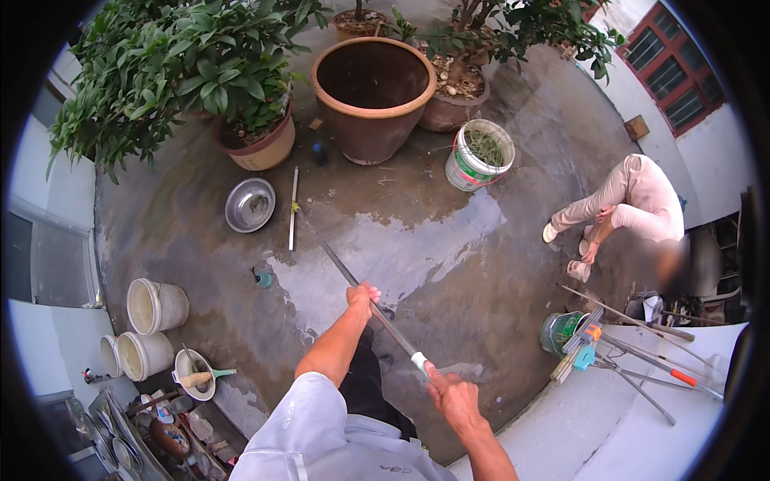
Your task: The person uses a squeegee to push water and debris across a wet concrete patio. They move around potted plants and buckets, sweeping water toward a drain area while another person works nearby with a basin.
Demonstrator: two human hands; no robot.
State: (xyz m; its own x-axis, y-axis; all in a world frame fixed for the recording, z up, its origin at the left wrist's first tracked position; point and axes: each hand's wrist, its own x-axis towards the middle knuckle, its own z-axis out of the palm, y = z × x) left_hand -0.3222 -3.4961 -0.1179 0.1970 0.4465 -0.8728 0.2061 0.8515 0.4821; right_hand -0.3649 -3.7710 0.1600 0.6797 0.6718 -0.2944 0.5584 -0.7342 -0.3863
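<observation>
My left hand (362,298) is closed round a long grey metal pole (341,264) near the middle of the view. My right hand (451,393) grips its white handle (419,361) lower right. The pole slants up-left over the wet concrete floor (433,256); a small yellow-green piece (296,208) is at or by its far end, beside a white rod (290,232) lying on the floor. A silver metal basin (249,205) sits left of the rod, and a small teal object (264,279) lies below.
Potted plants and a large brown pot (365,136) stand at the top, by a bucket of grass (480,156). White buckets (148,309) stand left; a green bucket (561,333) and several long tools right. A person (642,200) in light clothes is bent down at the right, holding a small container.
</observation>
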